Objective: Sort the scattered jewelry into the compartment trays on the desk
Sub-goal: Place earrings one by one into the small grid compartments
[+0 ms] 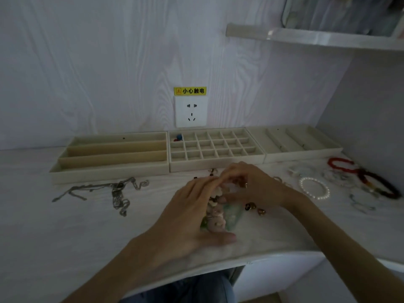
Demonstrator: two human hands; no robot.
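White woodgrain covered both the desk (65, 226) and the wall behind, where a socket (190, 111) sat under a yellow warning sticker (190, 90). Three cream trays lined the back: a long-slot tray (109, 169), a grid tray (216, 166) holding a blue and red bit in its far-left cell, and a ridged tray (301, 157). Silver chains (115, 191) lay left, a pearl bracelet (314, 189) and red bead bracelet (363, 178) right. Left hand (192, 215) and right hand (251, 186) both had fingers curled around a pinkish-green jewelry cluster (218, 215) mid-desk, pretty blurry. A shelf (317, 37) hung upper right.

bracelets (314, 188) right of trays (216, 166)
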